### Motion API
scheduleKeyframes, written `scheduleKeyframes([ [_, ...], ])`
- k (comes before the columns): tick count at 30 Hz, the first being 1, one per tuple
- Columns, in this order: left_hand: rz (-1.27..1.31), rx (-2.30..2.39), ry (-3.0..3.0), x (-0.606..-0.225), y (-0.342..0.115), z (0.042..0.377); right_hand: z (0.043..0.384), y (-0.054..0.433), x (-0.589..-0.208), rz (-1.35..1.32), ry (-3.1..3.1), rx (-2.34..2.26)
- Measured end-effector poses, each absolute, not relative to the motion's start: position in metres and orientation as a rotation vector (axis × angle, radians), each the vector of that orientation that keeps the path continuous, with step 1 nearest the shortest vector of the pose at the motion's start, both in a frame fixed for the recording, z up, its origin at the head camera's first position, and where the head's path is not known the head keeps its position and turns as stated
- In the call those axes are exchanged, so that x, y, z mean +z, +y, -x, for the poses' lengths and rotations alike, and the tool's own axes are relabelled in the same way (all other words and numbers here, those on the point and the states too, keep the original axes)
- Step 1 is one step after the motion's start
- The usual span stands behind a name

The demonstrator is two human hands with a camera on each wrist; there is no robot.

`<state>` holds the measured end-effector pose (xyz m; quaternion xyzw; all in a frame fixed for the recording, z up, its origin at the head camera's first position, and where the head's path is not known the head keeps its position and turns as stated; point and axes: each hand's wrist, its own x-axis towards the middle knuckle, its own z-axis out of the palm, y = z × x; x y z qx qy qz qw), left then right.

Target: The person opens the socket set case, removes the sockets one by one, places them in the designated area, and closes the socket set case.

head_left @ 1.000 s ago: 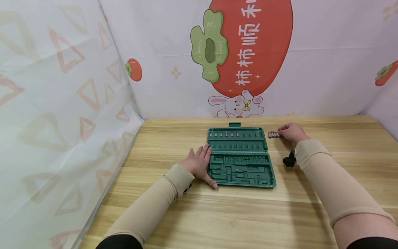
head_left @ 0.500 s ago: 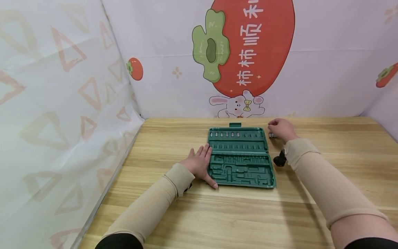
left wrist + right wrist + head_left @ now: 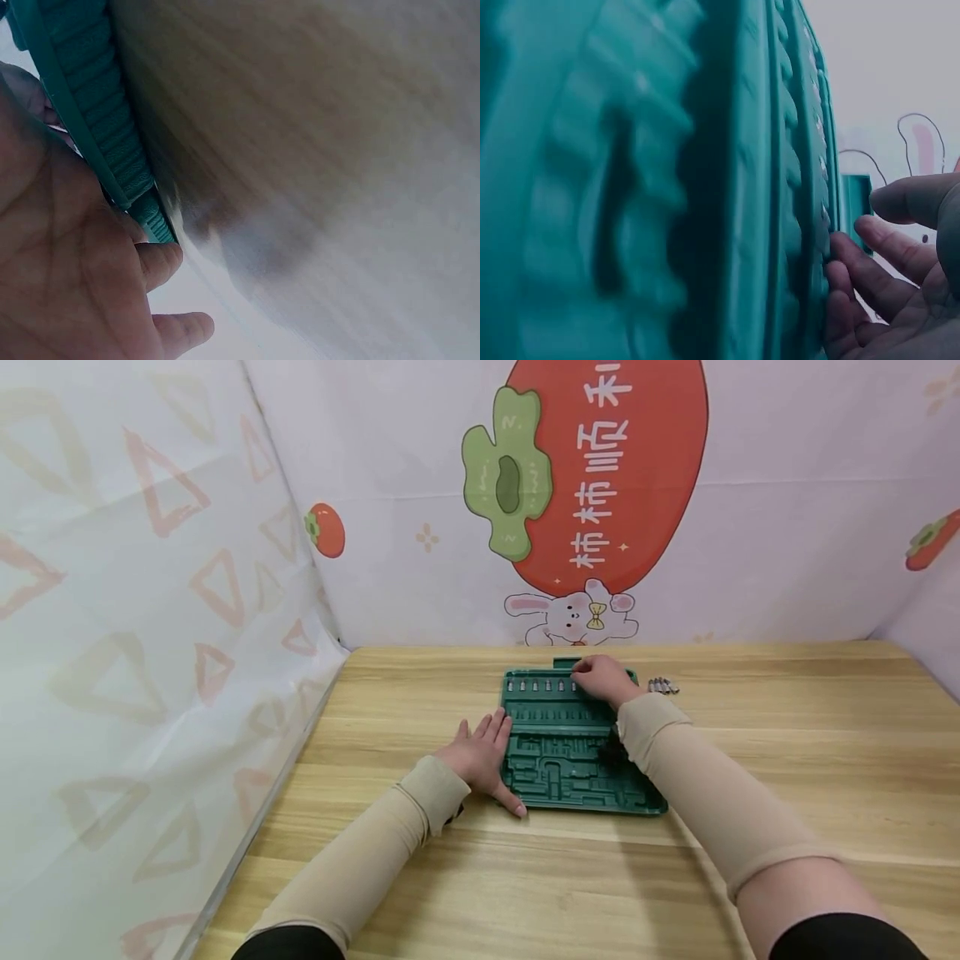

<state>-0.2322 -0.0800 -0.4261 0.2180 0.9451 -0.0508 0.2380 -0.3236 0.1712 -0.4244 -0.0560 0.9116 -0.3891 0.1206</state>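
Observation:
An opened green plastic socket case [image 3: 558, 731] lies on the wooden table. Several small metal sockets [image 3: 536, 686] stand in the left part of its top row. My left hand [image 3: 476, 760] rests flat at the case's left edge, fingers straight and spread, thumb along the front corner; in the left wrist view its palm [image 3: 67, 255] is beside the green wall. My right hand [image 3: 603, 681] is over the top row, just right of the seated sockets, thumb and fingertips brought together on a small socket hidden behind them. In the right wrist view, its fingertips [image 3: 840, 247] are at the row's edge.
More loose metal sockets [image 3: 663, 686] lie in a short row on the table, right of the case. The case's latch tab [image 3: 566, 663] sticks out at the back. A printed cloth wall [image 3: 420, 585] stands behind the table, with another at the left.
My right hand has moved left from the loose sockets, rising over them, to the top row of the case. The left hand has stayed at the case's left edge.

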Motion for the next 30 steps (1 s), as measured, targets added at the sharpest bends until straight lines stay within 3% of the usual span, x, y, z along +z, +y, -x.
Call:
scheduleKeyframes([
  [11, -0.604, -0.143, 2.587, -0.426, -0.079, 0.232, 0.326, 0.164, -0.428, 0.083, 2.635, -1.161],
  [20, -0.599, -0.174, 2.581, -0.423, -0.08, 0.232, 0.332, 0.171, -0.433, -0.039, 2.457, -1.452],
  [30, -0.593, -0.171, 2.578, -0.422, -0.079, 0.232, 0.325, 0.173, -0.439, 0.094, 2.575, -1.361],
])
